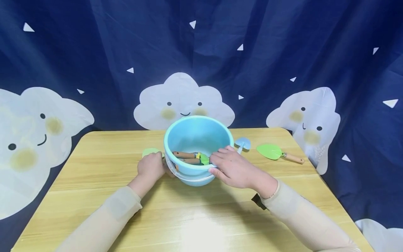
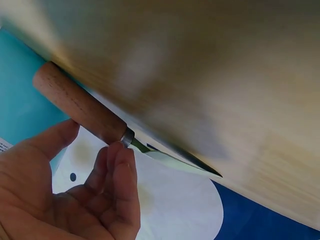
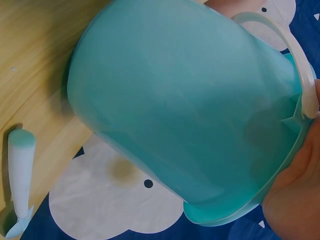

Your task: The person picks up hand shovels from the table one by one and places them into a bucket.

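Note:
My right hand grips the near right rim of a light blue bucket, which tilts toward me. In the right wrist view, the bucket's side fills the middle, and its white handle hangs near the rim. Inside the bucket lie garden tools with wooden handles and green and yellow parts. Left of the bucket, my left hand pinches a trowel with a pale green blade. The left wrist view shows thumb and fingers against its wooden handle, close to the tabletop.
Right of the bucket, a small light blue shovel and a green trowel with a wooden handle lie on the wooden table. A dark blue curtain with white clouds hangs behind the table.

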Available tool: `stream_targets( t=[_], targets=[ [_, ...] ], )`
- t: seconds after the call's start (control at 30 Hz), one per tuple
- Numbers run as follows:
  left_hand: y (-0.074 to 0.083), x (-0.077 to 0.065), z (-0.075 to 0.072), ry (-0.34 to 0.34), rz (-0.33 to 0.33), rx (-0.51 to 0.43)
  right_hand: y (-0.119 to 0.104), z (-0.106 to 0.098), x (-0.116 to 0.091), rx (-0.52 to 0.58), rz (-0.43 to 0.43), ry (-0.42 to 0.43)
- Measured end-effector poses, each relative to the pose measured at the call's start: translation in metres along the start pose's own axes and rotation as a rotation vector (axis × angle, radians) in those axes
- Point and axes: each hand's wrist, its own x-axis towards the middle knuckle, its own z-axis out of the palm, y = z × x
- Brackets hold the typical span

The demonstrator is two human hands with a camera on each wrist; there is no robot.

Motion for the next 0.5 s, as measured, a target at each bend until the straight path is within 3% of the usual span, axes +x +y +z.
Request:
stream_targets(
  t=[0.23,0.5],
  targets=[
    [0.0011,0.0051,0.0024,-0.040,-0.065,-0.003,-0.0013,-0.0027,0.0006,-0.002,0.007,-0.008],
    [0.0031,0.0048,0.0021,-0.131,-0.141,0.047,-0.0009,-0.0005,0.0007,0.001,0.001,-0.001]
  ],
)
